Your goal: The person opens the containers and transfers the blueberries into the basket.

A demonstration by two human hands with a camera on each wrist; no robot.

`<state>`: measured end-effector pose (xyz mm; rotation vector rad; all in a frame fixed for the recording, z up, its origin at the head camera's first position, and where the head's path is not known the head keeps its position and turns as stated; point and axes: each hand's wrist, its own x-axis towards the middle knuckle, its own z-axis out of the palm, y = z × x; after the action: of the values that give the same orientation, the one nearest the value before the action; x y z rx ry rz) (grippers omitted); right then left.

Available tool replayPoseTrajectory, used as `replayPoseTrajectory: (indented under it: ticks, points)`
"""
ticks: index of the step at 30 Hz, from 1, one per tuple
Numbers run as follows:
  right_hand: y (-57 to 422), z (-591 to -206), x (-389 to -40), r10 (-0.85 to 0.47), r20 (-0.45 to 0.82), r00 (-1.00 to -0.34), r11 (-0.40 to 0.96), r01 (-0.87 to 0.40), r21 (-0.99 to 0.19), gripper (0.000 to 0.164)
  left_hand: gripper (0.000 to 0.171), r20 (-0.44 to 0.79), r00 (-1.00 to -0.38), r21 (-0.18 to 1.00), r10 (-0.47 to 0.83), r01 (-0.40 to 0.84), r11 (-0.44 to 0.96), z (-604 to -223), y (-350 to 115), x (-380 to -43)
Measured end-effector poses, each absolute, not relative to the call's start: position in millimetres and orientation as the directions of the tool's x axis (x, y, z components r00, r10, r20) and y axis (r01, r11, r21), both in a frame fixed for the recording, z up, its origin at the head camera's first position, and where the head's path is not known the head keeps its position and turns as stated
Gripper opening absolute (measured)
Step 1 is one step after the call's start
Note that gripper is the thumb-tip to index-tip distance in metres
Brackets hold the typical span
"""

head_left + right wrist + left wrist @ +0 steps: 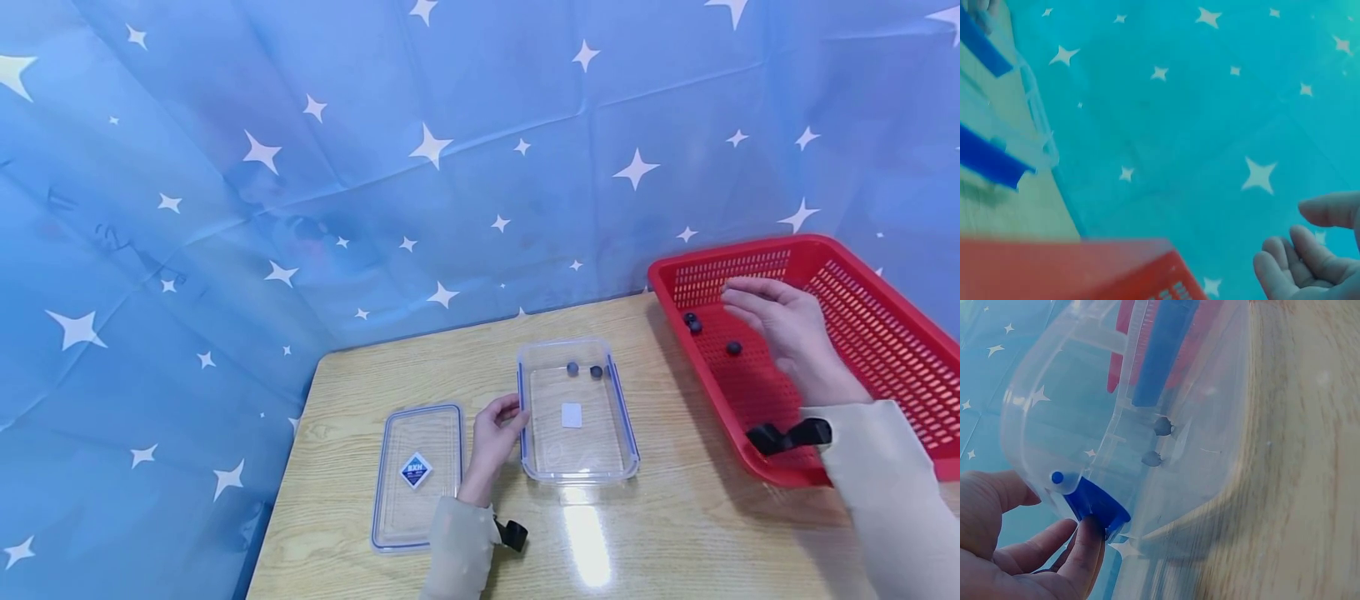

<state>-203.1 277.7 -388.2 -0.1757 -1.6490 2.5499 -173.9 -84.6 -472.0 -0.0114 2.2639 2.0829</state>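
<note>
A clear plastic food container with blue side clips stands on the table, two blueberries lying inside toward its far end. My left hand holds its left side, thumb at the rim and fingers against the blue clip. Over the red basket hovers my right hand, fingers loosely bent. In the right wrist view, the thumb and fingertips are apart with nothing visible between them. Several blueberries lie in the basket, left of this hand.
The container's lid, clear with a blue border and a blue-and-white label, lies flat left of the container. A blue cloth with white stars hangs behind the wooden table. The basket's raised rim stands right of the container.
</note>
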Motion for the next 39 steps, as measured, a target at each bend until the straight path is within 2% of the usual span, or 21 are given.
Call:
replayPoseTrajectory:
  ticks: [6,12,18,23,26,28,31,33,39]
  points:
    - [255.8,-388.8,-208.8,0.161,-0.028,-0.986,-0.367,-0.033,-0.93,0.021,0.032,-0.053,-0.998,0.996,0.033,-0.05,0.077,-472.5,-85.5,-174.5]
    - [236.8,-400.9,-221.4,0.176,-0.014,-0.984,-0.285,-0.037,-0.958,0.033,0.032,-0.048,-0.998,0.996,0.042,-0.044,0.083,-473.2,-85.8,-174.7]
    - [214.4,-393.0,-218.9,0.15,-0.015,-0.989,-0.214,-0.018,-0.977,0.034,0.032,-0.056,-0.998,0.995,0.035,-0.054,0.08,-473.7,-85.9,-175.8]
    - [201.8,-399.2,-223.8,0.111,0.001,-0.994,-0.24,-0.028,-0.97,0.031,0.032,-0.056,-0.998,0.995,0.037,-0.053,0.081,-472.3,-85.9,-176.4]
    - [204.5,-427.9,-241.5,0.056,0.053,-0.997,-0.322,-0.068,-0.944,0.028,0.032,-0.053,-0.998,0.995,0.036,-0.05,0.081,-471.7,-86.1,-175.9]
    - [200.5,-434.4,-244.0,0.037,0.057,-0.998,-0.304,-0.065,-0.95,0.027,0.032,-0.052,-0.998,0.995,0.038,-0.049,0.083,-471.5,-86.0,-175.4]
    - [190.5,-436.6,-241.2,0.028,0.039,-0.999,-0.317,-0.046,-0.947,0.032,0.032,-0.055,-0.998,0.995,0.037,-0.052,0.084,-473.0,-85.7,-175.9]
    - [175.9,-419.1,-227.1,0.045,-0.006,-0.999,-0.232,-0.004,-0.973,0.036,0.032,-0.047,-0.998,0.995,0.036,-0.044,0.086,-475.0,-85.6,-176.3]
    - [154.9,-413.9,-219.7,0.026,-0.047,-0.999,-0.189,0.042,-0.981,0.036,0.032,-0.036,-0.999,0.996,0.024,-0.034,0.081,-497.8,-87.3,-185.4]
